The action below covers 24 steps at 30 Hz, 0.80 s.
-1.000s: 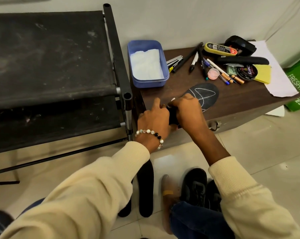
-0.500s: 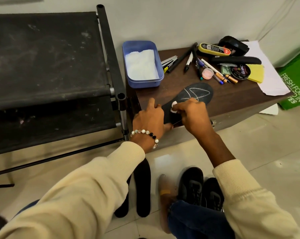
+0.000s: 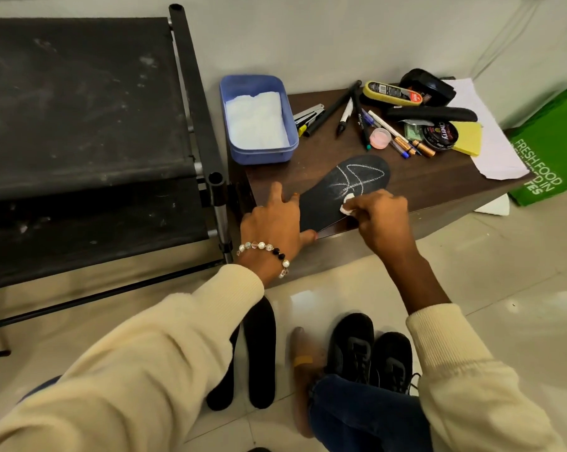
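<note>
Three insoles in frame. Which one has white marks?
The insole on the table, where the right hand pinches a white wad: white looped lines at its toe end. The two floor insoles look plain black.

One wide-angle view from the person's head looks forward and steeply down, close above the left hand and right hand at the counter edge.
</note>
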Each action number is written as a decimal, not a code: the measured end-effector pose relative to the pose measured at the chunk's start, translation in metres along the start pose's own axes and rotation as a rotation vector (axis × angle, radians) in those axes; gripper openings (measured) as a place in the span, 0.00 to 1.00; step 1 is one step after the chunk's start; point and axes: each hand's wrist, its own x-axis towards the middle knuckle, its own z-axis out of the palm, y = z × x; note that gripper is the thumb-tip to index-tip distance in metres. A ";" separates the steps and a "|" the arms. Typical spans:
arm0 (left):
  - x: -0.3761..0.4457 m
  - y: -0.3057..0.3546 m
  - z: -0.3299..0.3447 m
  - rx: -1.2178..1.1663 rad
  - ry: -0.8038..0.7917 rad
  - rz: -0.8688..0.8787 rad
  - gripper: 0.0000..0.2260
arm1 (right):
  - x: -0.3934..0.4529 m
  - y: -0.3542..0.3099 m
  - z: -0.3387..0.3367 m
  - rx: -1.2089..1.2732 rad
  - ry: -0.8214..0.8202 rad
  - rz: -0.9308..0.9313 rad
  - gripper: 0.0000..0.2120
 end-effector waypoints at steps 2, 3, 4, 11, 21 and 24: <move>0.000 0.002 0.000 0.003 -0.003 -0.009 0.33 | -0.004 -0.012 0.002 -0.004 -0.025 -0.083 0.12; 0.000 0.002 0.000 0.002 0.001 -0.011 0.33 | -0.007 -0.019 0.002 0.011 -0.043 -0.153 0.12; 0.000 0.003 0.000 -0.001 0.007 -0.013 0.32 | -0.009 -0.025 0.001 0.026 -0.062 -0.217 0.11; 0.000 0.004 0.001 -0.012 0.011 -0.010 0.30 | -0.003 0.007 -0.008 0.116 0.047 -0.166 0.14; 0.000 0.007 0.000 0.020 0.013 -0.015 0.29 | -0.006 -0.010 -0.002 0.003 -0.068 -0.039 0.15; -0.001 0.007 -0.001 0.017 0.007 -0.018 0.29 | -0.007 -0.006 -0.008 0.021 -0.054 -0.067 0.14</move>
